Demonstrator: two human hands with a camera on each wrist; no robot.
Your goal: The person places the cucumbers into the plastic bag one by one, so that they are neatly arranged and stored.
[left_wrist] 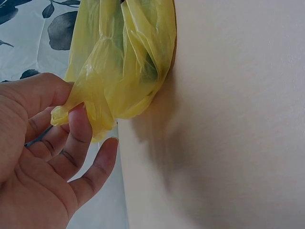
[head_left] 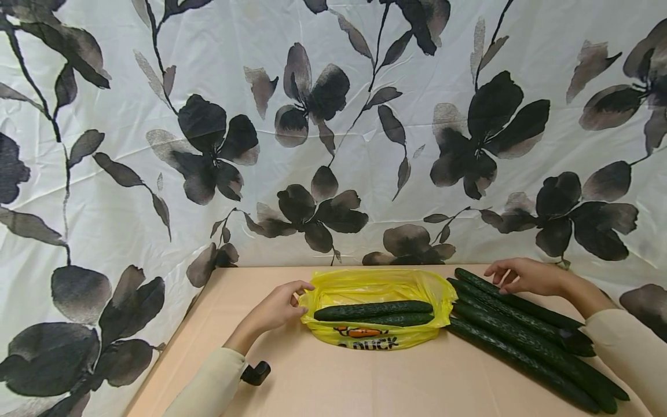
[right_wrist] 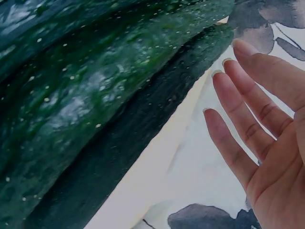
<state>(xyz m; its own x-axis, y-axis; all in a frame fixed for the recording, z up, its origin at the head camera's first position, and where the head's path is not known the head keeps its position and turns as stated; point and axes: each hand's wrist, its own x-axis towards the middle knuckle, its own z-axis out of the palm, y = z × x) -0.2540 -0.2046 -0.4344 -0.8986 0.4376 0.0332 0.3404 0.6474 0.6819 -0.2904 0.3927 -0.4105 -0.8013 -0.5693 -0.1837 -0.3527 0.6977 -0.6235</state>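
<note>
- While the left hand (head_left: 276, 307) pinched the left end of a yellow plastic bag (head_left: 417, 333), the right hand (head_left: 534, 278) was relaxed and gripping nothing, just beside the far side of a cucumber pile (head_left: 531, 341).
- Two cucumbers (head_left: 372, 310) lay lengthwise in the bag (yep, it had DUCK printed on it).
- The pile sat on the tabletop (head_left: 339, 382) to the bag's right, slanting toward it.
- Floral fabric (head_left: 292, 168) hung behind everything.
</note>
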